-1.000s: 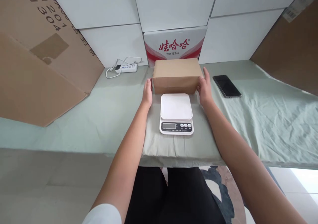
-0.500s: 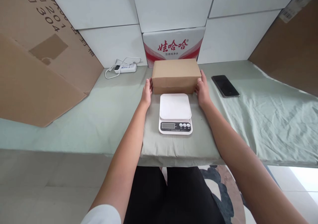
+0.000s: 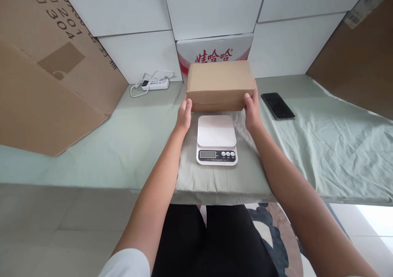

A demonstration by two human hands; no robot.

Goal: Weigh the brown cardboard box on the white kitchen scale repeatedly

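A closed brown cardboard box [image 3: 220, 78] is held between my two hands, raised off the cloth just behind the scale. My left hand [image 3: 184, 113] grips its left end, thumb at the front corner and the other fingers mostly hidden. On the right end, my right hand [image 3: 252, 108] has its thumb on the front face and fingers along the side. Directly in front of the box lies a white digital kitchen scale [image 3: 217, 139]. Its platform is bare and its display looks blank; three buttons sit beside the display.
A black phone [image 3: 278, 106] lies right of my right hand. At the back left is a white power strip [image 3: 155, 84] with a cable. Large cardboard panels [image 3: 55, 105] flank both sides. A white-and-red carton [image 3: 215, 49] stands behind, on the green cloth [image 3: 138, 133].
Both hands have lifted the cardboard box off the cloth. It appears larger and higher, with its right end slightly farther right. The scale and phone have stayed put.
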